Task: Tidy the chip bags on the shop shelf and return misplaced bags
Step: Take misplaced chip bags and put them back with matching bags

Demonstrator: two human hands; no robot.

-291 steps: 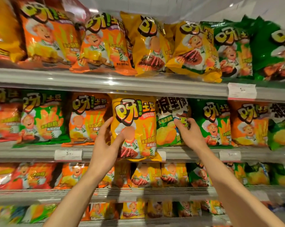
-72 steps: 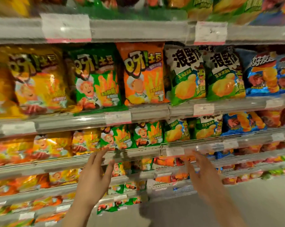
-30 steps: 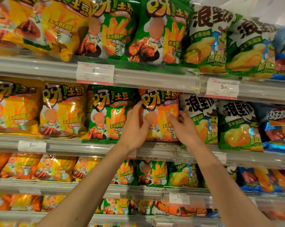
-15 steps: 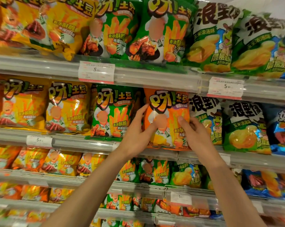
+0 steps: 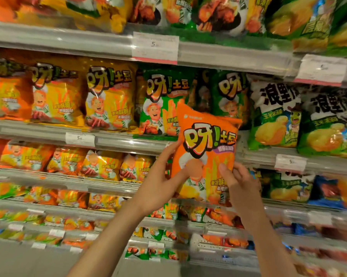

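I hold an orange chip bag (image 5: 207, 144) upright in front of the shelf, off its ledge. My left hand (image 5: 160, 188) grips its lower left edge with the thumb on the front. My right hand (image 5: 238, 182) grips its lower right side, thumb across the print. Behind the bag, the slot it came from shows a green chip bag (image 5: 228, 96). Another green chip bag (image 5: 162, 104) stands to the left of that slot.
Yellow chip bags (image 5: 108, 98) fill the same shelf to the left and green-and-white corn snack bags (image 5: 274, 116) stand to the right. A shelf rail (image 5: 128, 142) with price tags (image 5: 79, 138) runs below. More packed shelves lie above and below.
Both hands have pulled the orange bag out of its slot and down toward me. A green bag now shows in the slot behind it. The view has shifted left and down.
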